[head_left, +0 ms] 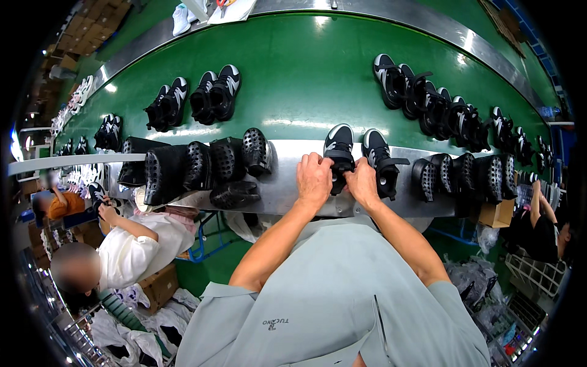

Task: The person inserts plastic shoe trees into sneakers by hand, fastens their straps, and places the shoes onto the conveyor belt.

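Note:
A black sneaker (339,144) with a white-edged toe rests at the metal edge of the bench, toe pointing away from me. My left hand (314,177) grips its collar from the left side, fingers curled. From the right, my right hand (362,182) pinches the rim of the same shoe's opening near the heel. My fingers partly hide the opening, so what lies inside it cannot be made out. Just to the right stands a matching sneaker (377,147), its black strap sticking out sideways and its opening showing.
Black perforated shoe-shaped forms (195,166) stand on the left of the metal ledge, more perforated forms (463,173) on the right. Beyond, sneaker pairs (215,95) and a sneaker row (428,98) sit on the green belt (306,79). A person in white (147,241) works at left.

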Tool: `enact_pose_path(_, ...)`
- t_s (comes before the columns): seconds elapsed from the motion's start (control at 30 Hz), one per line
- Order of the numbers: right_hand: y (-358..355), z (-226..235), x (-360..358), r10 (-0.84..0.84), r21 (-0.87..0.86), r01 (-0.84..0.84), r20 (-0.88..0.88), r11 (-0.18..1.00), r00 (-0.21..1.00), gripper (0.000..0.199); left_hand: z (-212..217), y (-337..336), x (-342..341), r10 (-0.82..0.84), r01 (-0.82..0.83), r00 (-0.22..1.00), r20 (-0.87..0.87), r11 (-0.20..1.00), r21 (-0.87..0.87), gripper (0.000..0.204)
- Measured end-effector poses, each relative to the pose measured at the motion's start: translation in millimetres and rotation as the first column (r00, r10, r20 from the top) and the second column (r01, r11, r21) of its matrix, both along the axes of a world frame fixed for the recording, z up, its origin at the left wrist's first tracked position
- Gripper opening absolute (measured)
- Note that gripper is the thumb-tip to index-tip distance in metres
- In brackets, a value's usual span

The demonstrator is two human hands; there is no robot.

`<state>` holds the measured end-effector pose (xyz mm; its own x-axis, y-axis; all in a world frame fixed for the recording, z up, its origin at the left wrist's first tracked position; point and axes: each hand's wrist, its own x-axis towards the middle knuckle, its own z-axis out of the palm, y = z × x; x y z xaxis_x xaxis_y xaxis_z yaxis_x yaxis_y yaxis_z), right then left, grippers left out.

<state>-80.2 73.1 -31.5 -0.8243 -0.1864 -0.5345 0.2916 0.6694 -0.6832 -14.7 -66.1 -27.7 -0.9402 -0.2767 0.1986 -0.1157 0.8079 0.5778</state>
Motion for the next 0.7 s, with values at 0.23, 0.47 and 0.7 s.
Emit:
enact_pose_path(0.23,0,-4,10,0.213,0.142,-0.181,-0.256,0.973,0.943,0.041,7,1,-10,-0.278,0.258,0.953,-0.12,0.953,-0.16,0.014)
enact_pose_path(0.47,-2,2,8,0.262,0.139,-0.234,-0.232,0.962,0.937,0.037,11,-11,-11,-0.42,0.401,0.905,-0.068,0.895,-0.197,0.011)
enact_pose_path(0.7,30,60,16,0.382,0.125,-0.364,-0.189,0.923,0.905,0.026,33,-11,15,-0.354,0.343,0.927,-0.12,0.933,-0.108,0.024)
